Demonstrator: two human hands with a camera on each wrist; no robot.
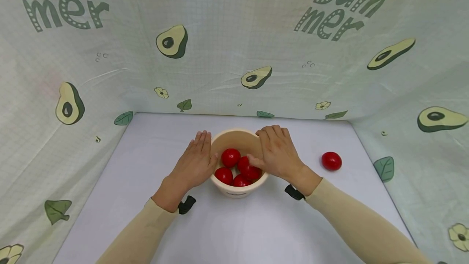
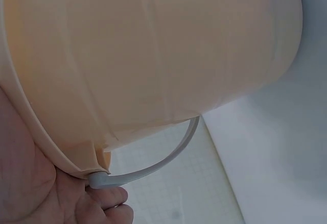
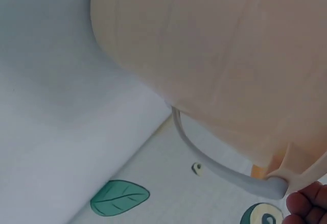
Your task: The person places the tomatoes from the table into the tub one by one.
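A cream bucket (image 1: 236,192) stands on the table between both hands, its grey handle (image 2: 153,170) hanging at the far side in the left wrist view. Several glossy red balls (image 1: 231,157) lie inside it. Against the bucket's left side rests my left hand (image 1: 194,160), its fingers straight together and the palm right at the rim. My right hand (image 1: 277,152) grips the right rim, fingers bent over the edge and thumb inside above a red ball. In the right wrist view its fingertips (image 3: 301,203) show beside the handle's pivot.
One more red ball (image 1: 331,161) lies on the white table (image 1: 293,235) to the right of the right hand. A pale cloth (image 1: 220,52) printed with avocados and leaves rises behind the table and along both sides.
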